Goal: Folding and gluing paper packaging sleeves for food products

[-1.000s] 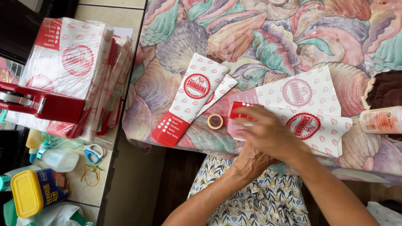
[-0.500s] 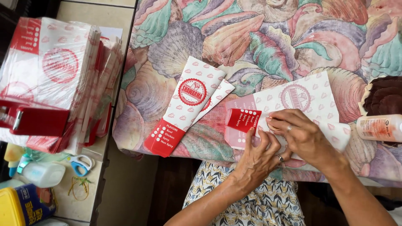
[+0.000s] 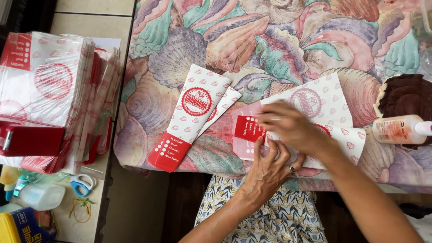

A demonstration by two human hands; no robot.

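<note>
Nearest the camera, at six o'clock, a patterned dress, with both forearms rising from it onto the shell-print tablecloth (image 3: 279, 40). Left hand (image 3: 268, 168) lying flat, fingers spread and pressing down on the lower edge of a flat paper sleeve (image 3: 326, 101), white with small red marks and a red end panel; gripping nothing, only pinning. Right hand (image 3: 288, 126) blurred over the same sheet just above, fingers extended across the fold; whether pinching the paper or merely smoothing it, cannot tell. Sleeve lying just right of centre on the cloth, partly folded. Likely thin, light and limp, easy to crease or tear, prone to sliding on the cloth; best taken by an edge or corner while held flat. Fold line itself hidden beneath both hands. At nine o'clock from the hands, two finished sleeves (image 3: 191, 119) lying overlapped and slanted. At three o'clock, a glue bottle (image 3: 398, 130) on its side, cap cut off by the frame, against a dark brown scalloped thing hard to identify. Far left, a wrapped stack of sleeves (image 3: 45, 85), a red stapler (image 3: 29, 140), scissors (image 3: 81, 182).
</note>
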